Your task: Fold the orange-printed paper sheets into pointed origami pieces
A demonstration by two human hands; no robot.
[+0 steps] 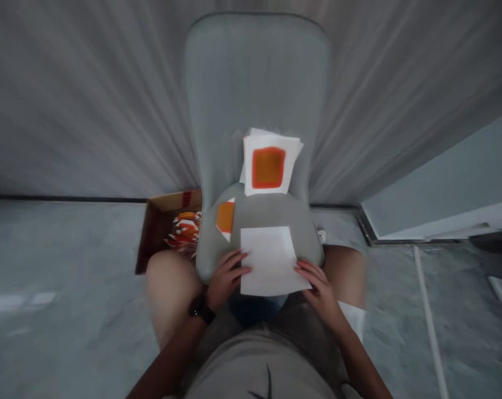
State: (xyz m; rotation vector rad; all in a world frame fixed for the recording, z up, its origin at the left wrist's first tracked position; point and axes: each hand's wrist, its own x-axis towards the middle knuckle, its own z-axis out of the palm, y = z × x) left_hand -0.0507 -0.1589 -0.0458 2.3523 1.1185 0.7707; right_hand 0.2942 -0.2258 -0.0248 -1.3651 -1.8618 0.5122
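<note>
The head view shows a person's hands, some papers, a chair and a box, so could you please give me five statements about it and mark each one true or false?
1. The left hand touches the white sheet. True.
2. The right hand is well apart from the white sheet. False: it touches the sheet's right edge.
3. An orange-and-white piece lies on the chair, to the left of the white sheet. True.
4. The stack of papers with an orange square on top is on the floor. False: it is on the chair, near the backrest.
5. The box on the left of the chair holds a heap of orange, red and white pieces. True.
</note>
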